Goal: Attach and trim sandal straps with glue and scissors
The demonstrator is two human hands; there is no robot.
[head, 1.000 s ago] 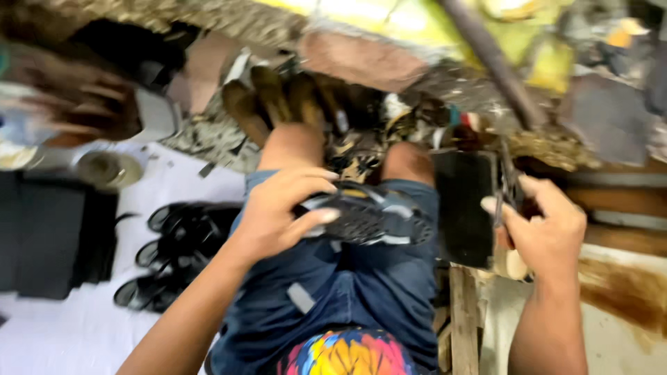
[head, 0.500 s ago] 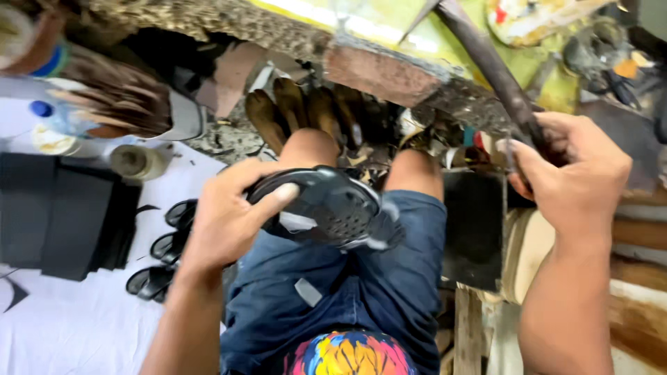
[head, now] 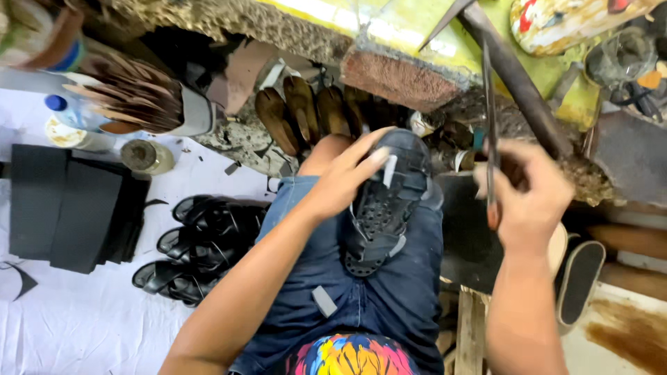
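Both our hands are busy. Our left hand [head: 344,182] presses the black sandal [head: 385,208] on our lap, fingers spread. Our right hand [head: 531,201] is closed round a thin metal tool [head: 488,104].

The black sandal [head: 385,205] has turned: 0.5 s ago it lay crosswise over the lap with its sole facing up, and now it runs lengthwise along the right thigh, toe end pointing far. The left hand [head: 344,177] has shifted from the sandal's left edge to its far end, fingers spread over the toe. The right hand [head: 528,198] has dropped from up at the dark handle on the far right to a nearer, lower spot, its grip now pinching a thin upright metal tool [head: 489,132].
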